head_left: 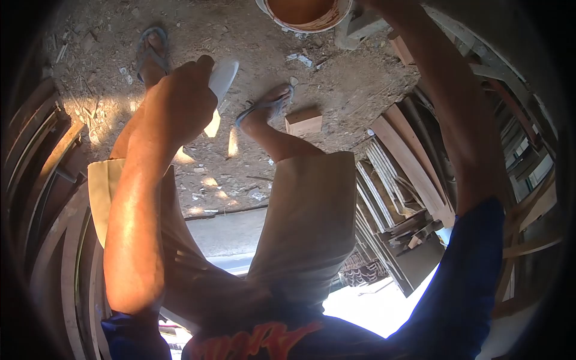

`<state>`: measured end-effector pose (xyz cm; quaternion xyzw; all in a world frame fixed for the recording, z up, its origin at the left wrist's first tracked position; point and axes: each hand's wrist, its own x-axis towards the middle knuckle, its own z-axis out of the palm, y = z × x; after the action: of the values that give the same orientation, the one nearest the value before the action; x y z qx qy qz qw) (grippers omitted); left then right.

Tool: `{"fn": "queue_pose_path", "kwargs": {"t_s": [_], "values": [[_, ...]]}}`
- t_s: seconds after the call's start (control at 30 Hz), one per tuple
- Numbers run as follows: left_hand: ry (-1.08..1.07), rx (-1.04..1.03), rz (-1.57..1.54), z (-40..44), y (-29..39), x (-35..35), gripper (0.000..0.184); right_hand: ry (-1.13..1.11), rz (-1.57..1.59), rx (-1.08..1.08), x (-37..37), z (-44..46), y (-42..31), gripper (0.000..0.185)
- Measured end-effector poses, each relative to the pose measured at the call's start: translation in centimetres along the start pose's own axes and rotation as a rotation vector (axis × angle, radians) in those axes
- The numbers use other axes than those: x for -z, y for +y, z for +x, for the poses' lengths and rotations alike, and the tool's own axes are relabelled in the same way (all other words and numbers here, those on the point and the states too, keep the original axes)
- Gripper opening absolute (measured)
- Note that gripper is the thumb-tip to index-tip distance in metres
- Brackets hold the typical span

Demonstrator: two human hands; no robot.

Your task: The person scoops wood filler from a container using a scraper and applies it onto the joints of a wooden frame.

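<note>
My left hand (183,99) is closed on a pale, flat, blade-like tool (223,81), which sticks out past the fingers above the dirt floor. At the top edge, my right forearm (426,54) reaches up beside a white bucket (321,27) with reddish-brown stuff inside. Only the wrist end of my right hand (379,5) shows there, next to the bucket's rim. Its fingers are cut off by the frame, so what they hold cannot be seen.
A small wood block (304,121) lies by my right foot (273,99). My left foot (153,51) is further up. Stacked boards (408,156) fill the right side, and curved-looking planks (57,156) the left. A pale frame leg (348,35) stands beside the bucket.
</note>
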<state>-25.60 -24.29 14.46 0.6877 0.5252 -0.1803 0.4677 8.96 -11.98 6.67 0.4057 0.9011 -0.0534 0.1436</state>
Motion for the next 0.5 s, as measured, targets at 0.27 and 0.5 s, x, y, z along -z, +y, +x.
{"fn": "queue_pose_path", "kwargs": {"t_s": [0.27,0.5], "values": [[0.048,-0.108,0.068,0.8,0.2,-1.1,0.029,0.21,0.092,-0.045,-3.4,-1.3,-0.3,0.021],[0.01,-0.04,0.043,0.9,0.8,-0.2,0.026,-0.122,-0.096,-0.171,-5.1,-1.8,0.0,0.033]]}}
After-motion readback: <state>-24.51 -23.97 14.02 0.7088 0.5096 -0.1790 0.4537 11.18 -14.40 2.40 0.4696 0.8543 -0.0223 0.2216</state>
